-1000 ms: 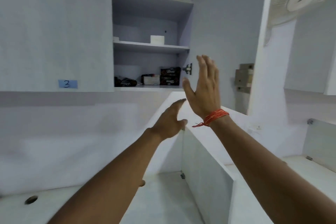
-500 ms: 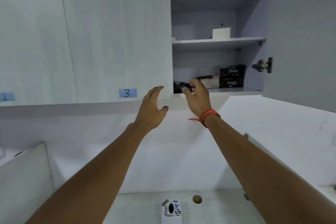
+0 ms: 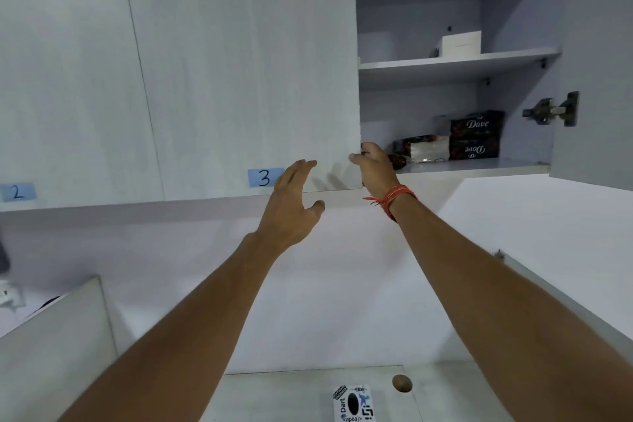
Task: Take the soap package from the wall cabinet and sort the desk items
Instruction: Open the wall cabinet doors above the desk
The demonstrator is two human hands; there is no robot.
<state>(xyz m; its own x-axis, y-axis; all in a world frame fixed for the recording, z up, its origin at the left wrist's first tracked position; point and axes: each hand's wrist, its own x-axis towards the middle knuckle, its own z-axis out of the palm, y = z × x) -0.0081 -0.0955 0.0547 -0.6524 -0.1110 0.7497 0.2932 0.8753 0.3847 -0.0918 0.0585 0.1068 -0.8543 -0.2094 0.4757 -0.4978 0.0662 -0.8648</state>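
Two bare forearms reach up toward a pale grey wood-grain wall cabinet (image 3: 239, 62). Its right compartment stands open, the smooth flat door (image 3: 596, 62) swung aside with a metal hinge (image 3: 551, 110) showing. The right hand (image 3: 375, 166), with a red thread band (image 3: 394, 199) on its wrist, sits at the lip of the bottom shelf (image 3: 479, 166); its fingers curl around a small dark object (image 3: 397, 161) too hidden to identify, so the grip cannot be told. The left hand (image 3: 291, 209) hangs released, fingers spread, before a blue paper label marked 3 (image 3: 264, 177). Two stacked dark boxy Dove soap packages (image 3: 476, 135) rest at the shelf's back beside a crinkled glossy wrapper (image 3: 424, 149). A plain white box (image 3: 460, 43) sits on the upper shelf. Below lies a light bench (image 3: 274, 394)
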